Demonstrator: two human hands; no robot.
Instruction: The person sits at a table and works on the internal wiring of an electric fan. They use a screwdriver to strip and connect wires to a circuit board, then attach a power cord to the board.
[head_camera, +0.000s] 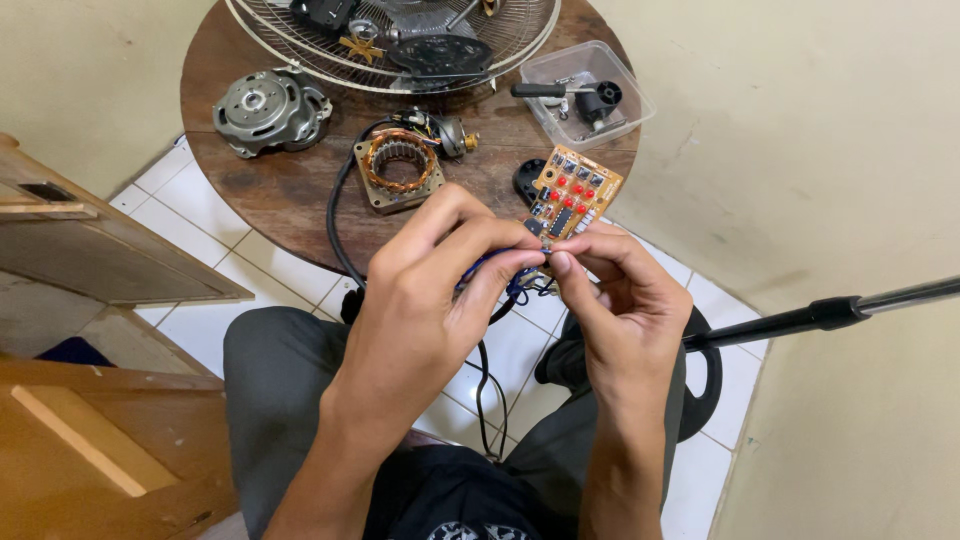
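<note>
The person sits close to the round wooden surface (300, 190), and both hands meet just off its near edge, at about 6 o'clock from the copper-wound motor core (399, 166). The left hand (425, 300) has thumb and forefinger pressed together on a bundle of thin blue wires (497, 268). The right hand (625, 300) pinches the lower end of a small orange circuit board (572, 197) with red buttons, right where those wires join it. The board tilts up and away, its top toward 1 o'clock.

To my eye the step in hand is work at the wire ends where they meet the board, though the fingers hide whether they are being twisted, pulled off or pushed on. Whatever follows seems to call for a steady right pinch on the board while the left fingertips make small, careful moves on one wire at a time.

On the surface farther back lie a grey metal motor housing (268, 108) at 10 o'clock, a wire fan guard (300, 45) at 12, and a clear plastic tub (590, 95) with small parts at 1. A black cable (340, 215) runs off the edge toward the lap.
</note>
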